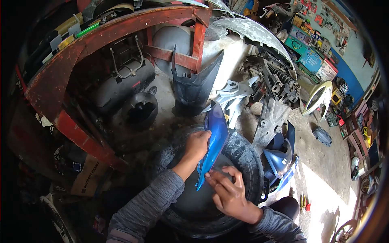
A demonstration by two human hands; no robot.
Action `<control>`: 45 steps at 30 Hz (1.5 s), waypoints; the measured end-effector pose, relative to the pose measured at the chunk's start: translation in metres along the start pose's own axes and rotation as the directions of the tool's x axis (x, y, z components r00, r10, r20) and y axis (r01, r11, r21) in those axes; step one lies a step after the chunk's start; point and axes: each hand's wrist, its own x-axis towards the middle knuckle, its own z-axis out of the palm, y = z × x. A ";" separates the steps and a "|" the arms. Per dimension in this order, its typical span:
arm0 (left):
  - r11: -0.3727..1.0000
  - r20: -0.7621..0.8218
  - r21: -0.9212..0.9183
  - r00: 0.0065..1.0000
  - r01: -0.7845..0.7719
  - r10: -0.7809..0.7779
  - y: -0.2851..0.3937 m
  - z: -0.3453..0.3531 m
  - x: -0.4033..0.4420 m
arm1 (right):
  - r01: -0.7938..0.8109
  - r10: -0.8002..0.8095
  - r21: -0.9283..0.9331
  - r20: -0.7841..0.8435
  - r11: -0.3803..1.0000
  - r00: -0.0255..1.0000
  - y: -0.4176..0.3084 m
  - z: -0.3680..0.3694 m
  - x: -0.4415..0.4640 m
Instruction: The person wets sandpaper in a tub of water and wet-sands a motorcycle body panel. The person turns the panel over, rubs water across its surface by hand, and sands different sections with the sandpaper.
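So the blue panel [216, 139] is up in the air over the round black tub [252, 160], tilted, narrow end pointing down at the inside of the tub and wide end up toward the far rim. No worktop under it, so the hands are what's carrying it.

Left hand [197, 146] is clamped on the left edge about midway up, thumb on the glossy face. Right hand [233, 192] is half curled, with fingertips at the right edge near the narrow end. Looks like light contact, but I honestly can't tell if it's pinching or just resting there.

My worry: basically 1 hand has the weight. If that grip slips on the smooth face, I reckon the panel swings or drops and smacks the tub's rim, so scratches or a chipped edge. That narrow tip looks thin too, so pushing hard there with the right hand while the left stays put could flex or crack it.

Also tight quarters: past the far rim there's a black plastic part [192, 91] and some silver panels [235, 97], and just off the right rim a 2nd blue piece [279, 156]. A careless wide swing could clip any of those.
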 end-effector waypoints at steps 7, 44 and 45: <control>0.995 0.048 0.054 0.995 0.085 -0.087 0.021 -0.003 -0.010 | -0.018 0.018 -0.028 -0.012 0.999 1.000 0.001 -0.004 0.009; 0.999 0.067 -0.049 0.998 0.018 -0.015 -0.002 -0.001 -0.007 | -0.066 0.066 -0.079 -0.010 0.995 0.998 0.032 0.015 0.005; 0.999 0.064 -0.033 0.998 0.000 0.003 -0.005 -0.001 -0.005 | -0.064 0.062 -0.100 -0.024 0.993 0.998 0.037 0.019 0.004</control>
